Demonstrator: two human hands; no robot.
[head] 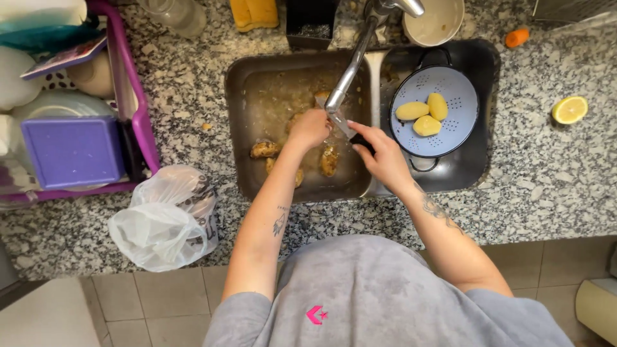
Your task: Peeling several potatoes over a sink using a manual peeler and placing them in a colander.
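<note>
Over the left sink basin [247, 96], the left hand [310, 128] has its grip closed around a potato [321, 97], most of which is hidden behind the fingers and the tap spout [350, 74]; only a brownish end shows at the hand's 12 o'clock. The right hand [380, 154] has its grip closed on the dark handle of a knife [344, 125], with the blade pointing toward 10 o'clock and meeting the left hand. Whether water is running cannot be told. Four or so unpeeled potatoes [265, 150] lie in cloudy water on the basin floor, at 6 to 8 o'clock of the left hand. Three peeled yellow potatoes [425, 115] sit in a pale blue colander [459, 87] in the right basin, at 2 o'clock of the right hand. Judgement: peeling is in hand and under half done. To do it well, the blade ought to lie shallow against the skin, strokes short and directed away from the left thumb, the potato turned a little between cuts, and the work kept low over the basin so peelings drop in. Wet skin makes slipping the main hazard; a firm left hold is advised. On the granite worktop [527, 173] a plastic bag [164, 218] lies at 8 o'clock of the sink, a purple dish rack [138, 96] at 9 o'clock, and a lemon half [569, 110] at 3 o'clock.
</note>
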